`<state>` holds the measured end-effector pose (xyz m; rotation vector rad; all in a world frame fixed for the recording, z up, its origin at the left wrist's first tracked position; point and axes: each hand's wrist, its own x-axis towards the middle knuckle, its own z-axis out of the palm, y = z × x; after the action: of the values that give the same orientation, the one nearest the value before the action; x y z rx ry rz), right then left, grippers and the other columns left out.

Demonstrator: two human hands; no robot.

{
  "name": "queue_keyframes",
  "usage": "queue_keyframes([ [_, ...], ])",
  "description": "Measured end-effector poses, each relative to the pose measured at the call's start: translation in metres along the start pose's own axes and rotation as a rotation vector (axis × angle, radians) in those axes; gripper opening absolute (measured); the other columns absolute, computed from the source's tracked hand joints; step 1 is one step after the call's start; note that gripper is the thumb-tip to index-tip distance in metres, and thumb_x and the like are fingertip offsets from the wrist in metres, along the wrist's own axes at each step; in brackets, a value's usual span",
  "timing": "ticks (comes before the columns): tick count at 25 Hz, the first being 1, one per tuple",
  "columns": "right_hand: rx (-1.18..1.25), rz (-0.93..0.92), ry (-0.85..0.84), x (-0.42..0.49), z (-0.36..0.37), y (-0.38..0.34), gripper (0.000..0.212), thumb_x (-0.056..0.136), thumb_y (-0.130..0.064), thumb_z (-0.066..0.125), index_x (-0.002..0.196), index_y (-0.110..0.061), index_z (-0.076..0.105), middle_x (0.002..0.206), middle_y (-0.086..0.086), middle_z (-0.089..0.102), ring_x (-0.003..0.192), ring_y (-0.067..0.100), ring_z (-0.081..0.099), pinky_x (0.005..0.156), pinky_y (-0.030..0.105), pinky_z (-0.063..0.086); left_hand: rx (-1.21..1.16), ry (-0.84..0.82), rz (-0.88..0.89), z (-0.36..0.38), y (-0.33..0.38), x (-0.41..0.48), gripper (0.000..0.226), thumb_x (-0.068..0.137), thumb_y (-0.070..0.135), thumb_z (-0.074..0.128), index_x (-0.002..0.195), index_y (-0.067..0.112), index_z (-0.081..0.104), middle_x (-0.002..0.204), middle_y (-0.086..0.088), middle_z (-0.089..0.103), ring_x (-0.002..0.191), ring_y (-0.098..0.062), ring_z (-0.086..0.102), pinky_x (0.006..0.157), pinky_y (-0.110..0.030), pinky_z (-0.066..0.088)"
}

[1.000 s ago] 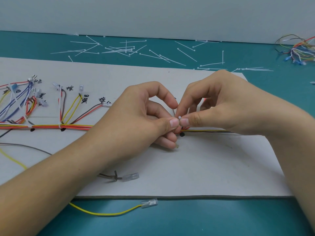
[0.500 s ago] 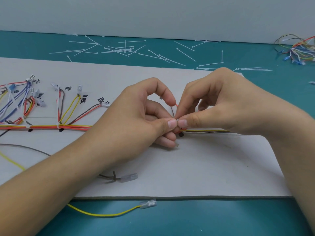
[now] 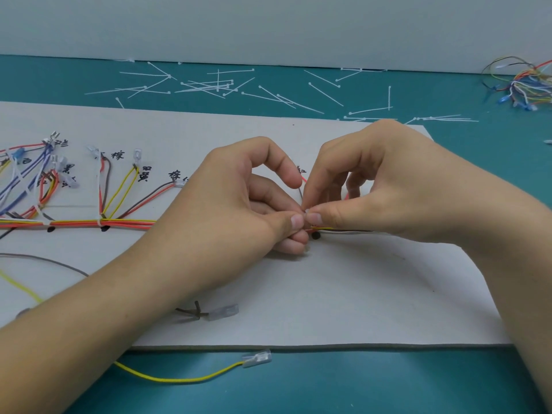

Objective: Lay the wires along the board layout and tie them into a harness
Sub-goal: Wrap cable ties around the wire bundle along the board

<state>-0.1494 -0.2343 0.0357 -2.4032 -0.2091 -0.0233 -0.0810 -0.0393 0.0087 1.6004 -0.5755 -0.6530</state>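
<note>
Wire bundle [image 3: 128, 224] of red, orange and yellow strands is running left to right across the middle of the grey board [image 3: 358, 294]. White ties are binding it at two points on the left, where branches in blue, yellow, brown and red are fanning up toward handwritten labels. Midway along the bundle, just above a black dot [image 3: 315, 235] marked on the board, both hands are meeting thumb to thumb. The left hand [image 3: 239, 204] and the right hand [image 3: 373, 186] are each pinching a small white tie [image 3: 305, 215] with thumb and curled fingers, right at the wires; how far it is wrapping the bundle cannot be told. A brown wire [image 3: 191, 311] with a clear terminal is lying on the board near its front edge. A yellow wire [image 3: 179, 378], also with a clear terminal, is trailing onto the teal surface [image 3: 388, 383] in front. Behind the board, loose cable ties [image 3: 209, 86] are lying scattered on the surface, and a tangle of spare wires [image 3: 525, 88] is sitting at the far right. A plain pale wall [image 3: 268, 25] is closing the scene behind
</note>
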Motion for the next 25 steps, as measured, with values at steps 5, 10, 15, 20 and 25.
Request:
queue_keyframes([
  [5, 0.035, 0.023, 0.026, -0.0012, -0.0012, -0.0007, 0.009, 0.077, -0.021, 0.084, 0.075, -0.024, 0.076, 0.072, -0.003, 0.075, 0.067, 0.013, 0.068, 0.063, 0.033, 0.054, -0.018, 0.009, 0.003, 0.0000, -0.0013, 0.0004, 0.028, 0.086, -0.015, 0.071, 0.092, 0.010, 0.060, 0.073, -0.019, 0.074, 0.064, -0.030, 0.077, 0.060, -0.036, 0.064],
  [10, 0.036, 0.058, -0.079, -0.0026, -0.0022, -0.0015, 0.005, 0.077, -0.023, 0.075, 0.075, -0.021, 0.072, 0.072, -0.003, 0.072, 0.065, 0.010, 0.064, 0.064, 0.035, 0.055, 0.124, 0.042, 0.018, 0.0036, -0.0002, -0.0031, 0.030, 0.086, -0.004, 0.076, 0.092, 0.020, 0.059, 0.076, -0.009, 0.077, 0.048, -0.027, 0.070, 0.035, -0.027, 0.046],
  [15, 0.032, 0.069, -0.080, -0.0029, -0.0029, -0.0040, 0.008, 0.077, -0.029, 0.075, 0.077, -0.022, 0.072, 0.072, -0.004, 0.073, 0.064, 0.009, 0.064, 0.064, 0.031, 0.054, 0.188, 0.104, 0.027, 0.0036, 0.0017, -0.0035, 0.030, 0.083, 0.004, 0.080, 0.084, 0.026, 0.060, 0.077, -0.002, 0.078, 0.036, -0.023, 0.061, 0.032, -0.022, 0.037],
  [20, 0.040, 0.082, -0.046, -0.0035, -0.0011, -0.0066, 0.006, 0.075, -0.027, 0.074, 0.073, -0.022, 0.073, 0.070, -0.002, 0.072, 0.062, 0.010, 0.063, 0.063, 0.038, 0.056, 0.184, 0.098, 0.020, 0.0050, 0.0004, -0.0034, 0.028, 0.084, 0.005, 0.080, 0.082, 0.023, 0.058, 0.077, -0.005, 0.077, 0.035, -0.021, 0.060, 0.031, -0.020, 0.035],
  [25, 0.104, 0.104, -0.024, -0.0036, -0.0034, -0.0095, 0.004, 0.074, -0.021, 0.074, 0.074, -0.019, 0.077, 0.072, 0.001, 0.076, 0.066, 0.016, 0.070, 0.068, 0.047, 0.060, 0.164, 0.103, 0.029, 0.0039, -0.0003, -0.0020, 0.024, 0.083, 0.007, 0.083, 0.083, 0.020, 0.063, 0.076, -0.003, 0.077, 0.038, -0.022, 0.062, 0.029, -0.018, 0.033],
])
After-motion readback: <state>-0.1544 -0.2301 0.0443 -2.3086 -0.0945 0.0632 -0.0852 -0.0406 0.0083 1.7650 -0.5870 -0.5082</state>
